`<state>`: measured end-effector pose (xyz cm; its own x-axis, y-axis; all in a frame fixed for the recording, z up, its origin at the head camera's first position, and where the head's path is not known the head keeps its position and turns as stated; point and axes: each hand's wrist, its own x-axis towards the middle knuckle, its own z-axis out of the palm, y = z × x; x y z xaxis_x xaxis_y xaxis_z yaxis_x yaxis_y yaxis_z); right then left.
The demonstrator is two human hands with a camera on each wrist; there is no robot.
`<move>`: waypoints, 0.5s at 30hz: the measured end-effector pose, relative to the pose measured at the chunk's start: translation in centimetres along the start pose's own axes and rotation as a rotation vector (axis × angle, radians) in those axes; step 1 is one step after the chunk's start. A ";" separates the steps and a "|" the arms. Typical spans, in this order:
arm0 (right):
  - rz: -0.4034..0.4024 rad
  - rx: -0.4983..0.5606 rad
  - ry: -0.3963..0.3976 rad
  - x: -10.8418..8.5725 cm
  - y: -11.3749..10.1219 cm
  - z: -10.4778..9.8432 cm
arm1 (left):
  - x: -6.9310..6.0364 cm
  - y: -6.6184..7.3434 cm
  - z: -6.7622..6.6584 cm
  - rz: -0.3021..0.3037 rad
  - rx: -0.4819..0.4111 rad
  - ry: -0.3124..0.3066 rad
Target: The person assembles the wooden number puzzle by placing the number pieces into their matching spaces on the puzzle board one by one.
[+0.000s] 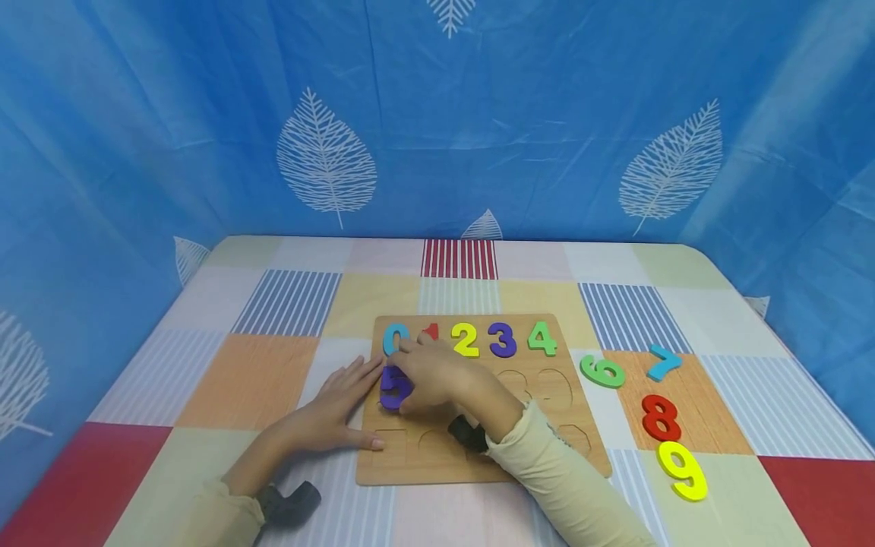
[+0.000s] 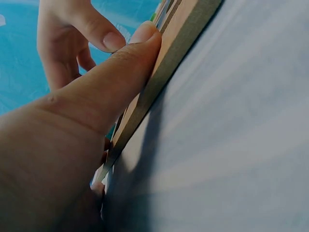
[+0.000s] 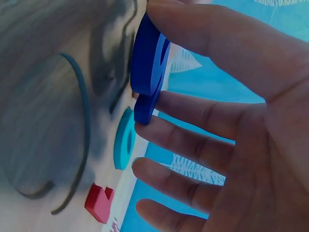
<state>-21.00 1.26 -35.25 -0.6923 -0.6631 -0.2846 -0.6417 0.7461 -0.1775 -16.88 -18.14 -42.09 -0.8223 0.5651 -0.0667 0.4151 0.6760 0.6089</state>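
Note:
The purple number 5 is at the left end of the wooden board's middle row, pinched between thumb and fingers of the right hand. In the right wrist view the 5 looks blue and stands tilted against the board, the right hand behind it. The left hand lies at the board's left edge, fingers extended, thumb on the board. The left wrist view shows the left hand with its thumb on the board's rim.
Along the board's top row sit a blue 0, red 1, yellow 2, purple 3 and green 4. Right of the board lie a green 6, blue 7, red 8 and yellow 9.

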 end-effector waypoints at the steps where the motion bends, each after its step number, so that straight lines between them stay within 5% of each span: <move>1: 0.003 0.002 -0.006 0.1 0.0 0.1 | 0.0 0.0 0.0 0.000 0.001 0.000; 15: 0.050 -0.003 -0.018 0.8 -0.4 1.1 | 0.1 0.0 0.1 -0.017 -0.012 -0.002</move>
<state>-20.97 0.51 -36.41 -0.7176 -0.6236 -0.3102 -0.6072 0.7783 -0.1599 -16.92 -18.10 -42.14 -0.8284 0.5545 -0.0788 0.3962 0.6797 0.6173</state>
